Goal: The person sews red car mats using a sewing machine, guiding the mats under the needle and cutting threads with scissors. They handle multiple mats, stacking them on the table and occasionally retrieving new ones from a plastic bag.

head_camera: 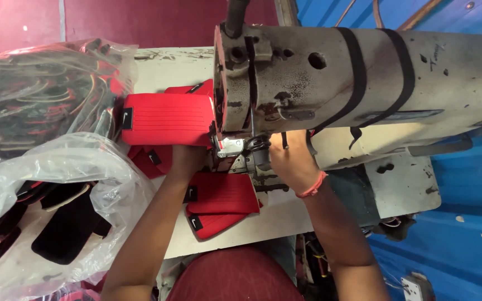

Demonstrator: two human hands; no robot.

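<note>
A worn grey sewing machine lies across the view over a white table. My left hand rests on red ribbed fabric pieces, under a larger red padded piece with a small black tag that sits at the needle area. My right hand, with a red thread band on the wrist, reaches under the machine head, fingers curled by the presser foot. Two more red pieces with black tags lie stacked near the table's front edge.
Clear plastic bags of red and black fabric parts fill the left side, and a lower bag holds black pieces. A blue metal surface lies to the right. My red-clothed lap is at the bottom.
</note>
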